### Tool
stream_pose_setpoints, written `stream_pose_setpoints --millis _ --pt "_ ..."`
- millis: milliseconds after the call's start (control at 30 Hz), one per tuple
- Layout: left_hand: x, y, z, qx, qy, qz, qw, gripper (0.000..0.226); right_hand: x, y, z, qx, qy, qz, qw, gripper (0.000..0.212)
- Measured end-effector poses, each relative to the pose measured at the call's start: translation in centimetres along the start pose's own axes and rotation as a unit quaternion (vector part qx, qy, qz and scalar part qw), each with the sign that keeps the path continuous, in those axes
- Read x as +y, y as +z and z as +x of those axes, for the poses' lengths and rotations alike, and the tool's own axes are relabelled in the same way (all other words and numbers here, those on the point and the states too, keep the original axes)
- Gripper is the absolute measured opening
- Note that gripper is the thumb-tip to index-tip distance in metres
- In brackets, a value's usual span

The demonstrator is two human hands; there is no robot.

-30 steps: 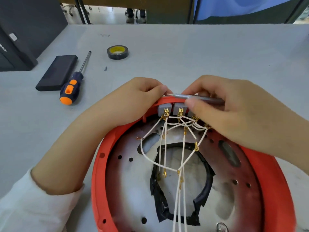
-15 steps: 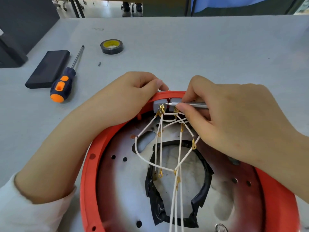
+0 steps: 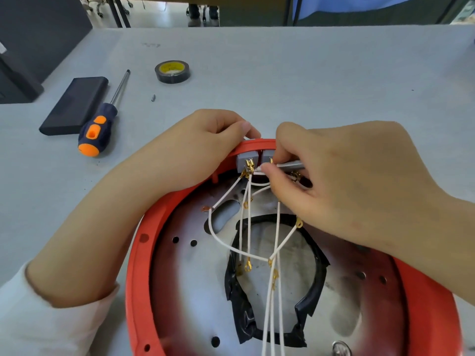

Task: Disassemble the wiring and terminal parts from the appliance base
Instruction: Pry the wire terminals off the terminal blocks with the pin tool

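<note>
Item, terminal step — my left hand (image 3: 205, 147) clenches the base (image 3: 144, 253) rim, right hand (image 3: 341, 181) pinching a tool (image 3: 290, 164): I'd lever gently at the terminal (image 3: 248, 166), rim steadied.

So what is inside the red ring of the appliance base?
Inside the red ring lie a metal plate with holes, white wires with gold terminals, and torn black tape. The right hand covers the terminals behind it.
</note>
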State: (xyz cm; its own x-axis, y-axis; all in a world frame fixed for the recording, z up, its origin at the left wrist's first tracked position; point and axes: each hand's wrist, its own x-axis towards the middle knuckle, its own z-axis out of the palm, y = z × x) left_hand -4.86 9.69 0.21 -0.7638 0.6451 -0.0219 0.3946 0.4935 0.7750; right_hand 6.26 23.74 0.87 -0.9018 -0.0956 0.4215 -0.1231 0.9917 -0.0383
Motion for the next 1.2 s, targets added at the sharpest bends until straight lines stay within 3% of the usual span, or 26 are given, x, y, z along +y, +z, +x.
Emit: stream_pose_setpoints --millis 233,533,1200 --pt "-0.1 0.0 0.1 -0.006 -0.002 0.004 1.000 0.028 0.6 -0.1 1.1 0.023 0.064 -0.030 0.997 0.034" --pt "-0.1 0.1 0.1 -0.013 -0.003 -0.004 1.000 0.028 0.9 0.8 1.4 0.062 0.162 0.035 0.984 0.034" --pt "-0.2 0.2 0.2 -0.004 0.002 0.007 1.000 0.027 0.2 0.9 1.8 0.092 0.098 -0.026 0.991 0.029"
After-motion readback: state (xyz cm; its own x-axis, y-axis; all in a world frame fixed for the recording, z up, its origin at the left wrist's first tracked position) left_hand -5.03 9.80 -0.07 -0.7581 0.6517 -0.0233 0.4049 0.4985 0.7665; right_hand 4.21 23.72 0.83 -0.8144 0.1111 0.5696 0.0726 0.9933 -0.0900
